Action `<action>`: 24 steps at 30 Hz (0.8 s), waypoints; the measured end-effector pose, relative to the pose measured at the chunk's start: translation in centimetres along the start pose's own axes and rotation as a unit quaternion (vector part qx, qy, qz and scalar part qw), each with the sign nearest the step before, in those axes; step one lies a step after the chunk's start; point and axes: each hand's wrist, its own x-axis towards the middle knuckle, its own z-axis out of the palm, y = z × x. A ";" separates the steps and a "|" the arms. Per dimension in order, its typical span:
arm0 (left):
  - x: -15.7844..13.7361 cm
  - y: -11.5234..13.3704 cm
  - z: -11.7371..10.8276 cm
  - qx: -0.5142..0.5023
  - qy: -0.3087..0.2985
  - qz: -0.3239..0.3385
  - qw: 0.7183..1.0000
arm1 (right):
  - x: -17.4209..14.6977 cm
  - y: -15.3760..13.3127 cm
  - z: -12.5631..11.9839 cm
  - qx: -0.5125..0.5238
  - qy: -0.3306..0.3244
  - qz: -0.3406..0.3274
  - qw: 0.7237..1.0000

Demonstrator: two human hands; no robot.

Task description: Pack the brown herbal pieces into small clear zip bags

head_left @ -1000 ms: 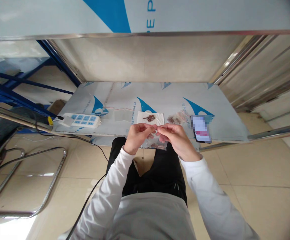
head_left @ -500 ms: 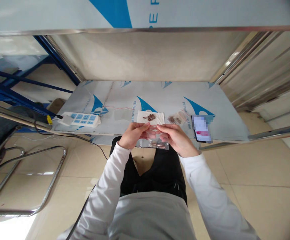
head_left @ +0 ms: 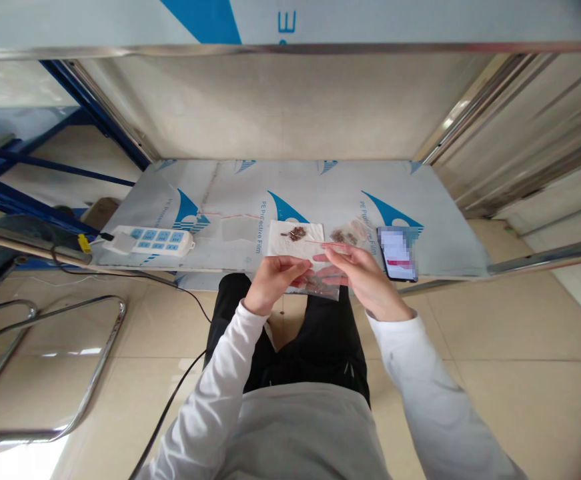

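A clear plastic zip bag [head_left: 328,291] with a reddish strip along its opening hangs between my hands at the table's front edge. Small brown pieces lie in its lower part, blurred by the plastic. My left hand [head_left: 276,279] pinches the bag's left side, thumb against fingers. On the other side, my right hand [head_left: 363,277] has its thumb and forefinger at the reddish strip, with the other fingers stretched behind the clear film. Just beyond the hands, a small heap of brown pieces [head_left: 297,233] rests on a white tissue [head_left: 280,248].
Right of the tissue lies another clear bag of brown pieces [head_left: 346,235], then a phone [head_left: 394,250]. Flat clear bags [head_left: 239,229] are left of centre, beside a white power strip [head_left: 163,241]. An upper shelf [head_left: 350,23] overhangs the film-covered table [head_left: 210,180].
My hands have drawn apart at the bag's opening. The left hand came down slightly, and the right hand's fingers have opened out along the reddish strip. The view has shifted slightly.
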 end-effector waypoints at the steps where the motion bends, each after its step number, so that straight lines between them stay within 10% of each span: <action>1: 0.2 -0.4 0.2 0.014 0.004 0.008 1.000 | -0.3 0.3 -0.3 -0.009 -0.010 0.009 1.000; 12: 0.1 -5.1 -1.4 0.079 0.101 0.021 0.991 | 7.9 2.9 -10.6 -0.080 0.242 -0.061 0.965; 24: 0.9 -5.6 -6.0 0.204 0.220 0.055 0.952 | 12.6 4.0 -11.7 -0.344 0.349 -0.154 0.858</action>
